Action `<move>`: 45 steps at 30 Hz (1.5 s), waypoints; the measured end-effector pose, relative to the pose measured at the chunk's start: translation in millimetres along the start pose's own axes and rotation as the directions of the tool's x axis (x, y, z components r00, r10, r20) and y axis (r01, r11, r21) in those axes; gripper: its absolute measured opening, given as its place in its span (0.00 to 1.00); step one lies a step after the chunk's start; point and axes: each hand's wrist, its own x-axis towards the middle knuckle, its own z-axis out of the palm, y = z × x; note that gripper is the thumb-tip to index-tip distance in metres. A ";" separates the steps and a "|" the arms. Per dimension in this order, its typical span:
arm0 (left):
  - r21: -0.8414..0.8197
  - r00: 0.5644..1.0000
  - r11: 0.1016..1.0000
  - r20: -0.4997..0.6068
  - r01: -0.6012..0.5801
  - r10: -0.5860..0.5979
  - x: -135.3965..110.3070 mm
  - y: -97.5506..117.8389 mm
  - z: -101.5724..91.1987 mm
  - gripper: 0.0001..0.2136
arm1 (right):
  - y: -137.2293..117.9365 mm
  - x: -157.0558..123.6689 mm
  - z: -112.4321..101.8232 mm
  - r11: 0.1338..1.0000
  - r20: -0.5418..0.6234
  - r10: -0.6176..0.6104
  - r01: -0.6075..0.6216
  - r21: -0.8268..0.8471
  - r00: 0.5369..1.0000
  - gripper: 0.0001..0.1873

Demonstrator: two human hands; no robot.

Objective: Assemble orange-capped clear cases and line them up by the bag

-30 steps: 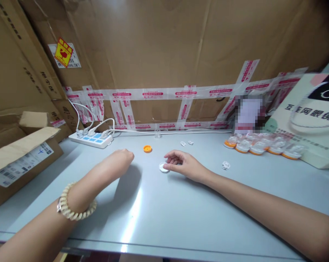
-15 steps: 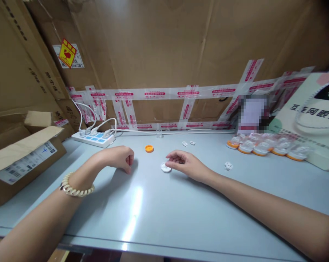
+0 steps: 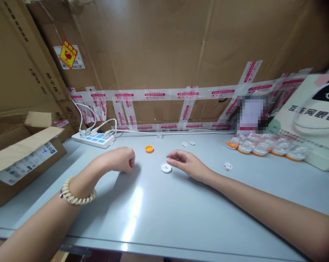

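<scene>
On the table in front of me lies a round white plastic piece (image 3: 166,167), with a small raised part at its middle. My right hand (image 3: 181,160) is just right of it, fingers loosely curved and apart, holding nothing; the fingertips hover near its edge. Further left, my left hand (image 3: 124,160) is curled into a fist with its knuckles toward the middle, and no object shows in it. An orange round cap (image 3: 149,149) lies behind and between the hands. Beyond it stands a small clear cup (image 3: 159,134) by the cable.
Small white parts (image 3: 184,144) lie at the back, and a white cluster (image 3: 228,166) lies right. Several clear-domed toys with orange bases (image 3: 260,150) stand beside a paper bag (image 3: 303,120). A power strip (image 3: 93,138) and an open carton (image 3: 25,156) are left. Cardboard (image 3: 153,43) walls the back.
My right fingers have drawn slightly off the white round piece, which now shows more fully. My left fingers have curled in tighter, and the thumb has gone out of sight.
</scene>
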 end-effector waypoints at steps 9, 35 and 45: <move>0.054 0.949 0.997 -0.309 -0.055 0.069 11.9 24.7 17.7 0.08 | -2.7 -1.6 -5.0 0.948 -0.219 -0.319 0.313 -0.063 0.922 0.11; -0.350 0.845 0.822 -0.465 -0.449 0.263 36.8 41.2 48.0 0.18 | 17.0 5.4 -13.6 0.750 0.139 -0.541 0.550 -0.368 0.830 0.06; -0.353 0.824 0.804 -0.495 -0.479 0.275 41.8 41.2 53.0 0.12 | 18.1 4.3 -15.3 0.623 0.235 -0.616 0.648 -0.438 0.752 0.08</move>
